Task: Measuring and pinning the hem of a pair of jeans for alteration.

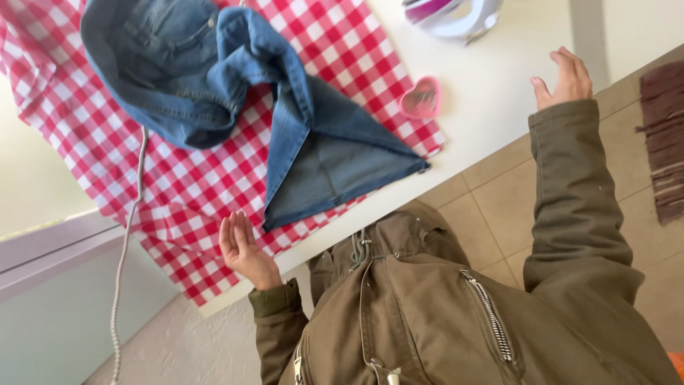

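A pair of blue jeans (214, 78) lies crumpled on a red and white checked cloth (178, 192) that covers part of a white table (491, 78). One jeans leg spreads flat toward the table's near edge. My left hand (241, 248) is open, palm up, over the cloth's near edge, just beside that leg and not touching it. My right hand (565, 77) is raised with fingers apart by the table's edge and holds nothing. Both arms are in olive jacket sleeves.
A small pink heart-shaped thing (422, 98) sits at the cloth's corner. A white and pink iron (456, 16) stands at the top edge, and a grey cord (127, 242) trails off the table. Beige floor tiles (499, 207) and a brown rug (666, 135) lie to the right.
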